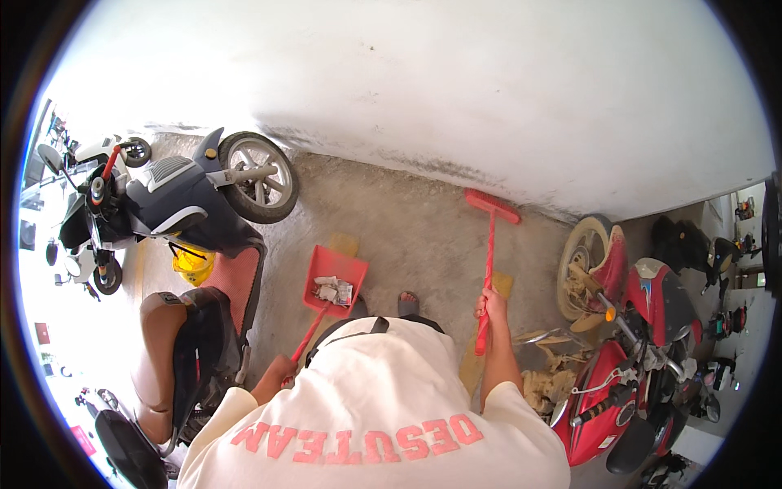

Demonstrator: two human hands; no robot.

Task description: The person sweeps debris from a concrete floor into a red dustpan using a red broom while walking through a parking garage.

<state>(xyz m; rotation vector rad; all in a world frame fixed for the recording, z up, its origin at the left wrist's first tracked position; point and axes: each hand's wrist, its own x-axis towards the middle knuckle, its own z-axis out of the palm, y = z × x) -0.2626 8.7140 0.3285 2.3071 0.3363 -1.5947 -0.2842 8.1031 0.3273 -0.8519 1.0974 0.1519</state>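
My right hand [492,305] grips the long red handle of a broom [489,261], whose red head [493,207] lies on the floor near the white wall's foot. My left hand [283,368] is closed around the handle of a red dustpan [337,265], held low left of centre. Crumpled pale paper scraps [332,290] lie in the pan. My torso in a pale shirt fills the lower middle, partly hiding my legs; one sandalled foot [408,298] shows.
A dark scooter [175,191] with a yellow helmet [193,265] on its footboard flanks me on the left, other scooters behind it. Red motorcycles [656,301] crowd the right. A white wall [489,98] closes the far side of the concrete floor [391,212].
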